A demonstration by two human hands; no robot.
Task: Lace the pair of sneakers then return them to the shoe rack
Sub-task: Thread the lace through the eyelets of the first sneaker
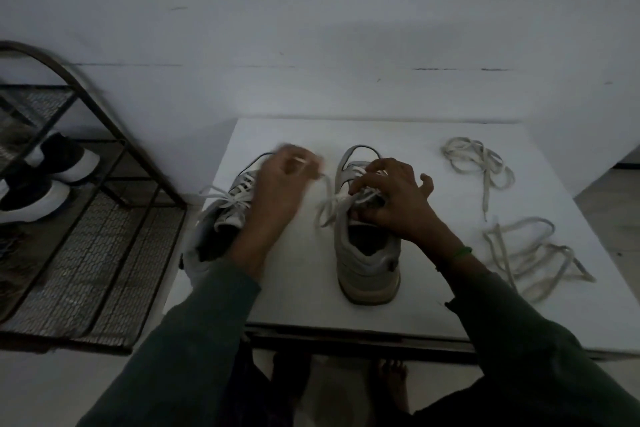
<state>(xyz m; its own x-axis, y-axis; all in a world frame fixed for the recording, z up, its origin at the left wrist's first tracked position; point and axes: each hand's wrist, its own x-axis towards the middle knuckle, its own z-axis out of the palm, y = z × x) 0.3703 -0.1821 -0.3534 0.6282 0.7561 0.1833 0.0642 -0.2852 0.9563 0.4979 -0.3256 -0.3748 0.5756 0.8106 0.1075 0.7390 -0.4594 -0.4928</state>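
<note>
room: was dim, with a pale wall (311, 28) behind and a pale floor below.
tabletop (298, 274): was white and stood with its far edge toward the wall.
shoe rack (104, 239): stood on the floor just beside the left edge of the tabletop; had a dark frame and mesh shelves; carried black-and-white shoes (59, 177) on one shelf.
left sneaker (221, 218): lay at the left edge of the tabletop, tilted over to the left, with a white lace crossed over its tongue.
right sneaker (367, 260): stood upright near the middle of the tabletop, heel toward the near edge, toe toward the far edge.
threaded lace (332, 204): ran through the right sneaker, with loose strands spread out to the left of the tongue.
left hand (280, 184): was blurred, raised between the two sneakers; fingers curled, fingertips seemingly pinched on one strand of the threaded lace.
right hand (391, 198): rested on top of the right sneaker; fingers bent and clamped on the threaded lace at the tongue, thumb stuck out to the right.
far loose lace (484, 191): lay in coils near the far right corner of the tabletop.
near loose lace (519, 222): lay tangled by the right edge, well apart from both sneakers.
green band (462, 251): sat around the right wrist.
sleeves (194, 340): were dark and long, reaching close to both wrists.
bare feet (389, 381): showed dimly under the near edge.
</note>
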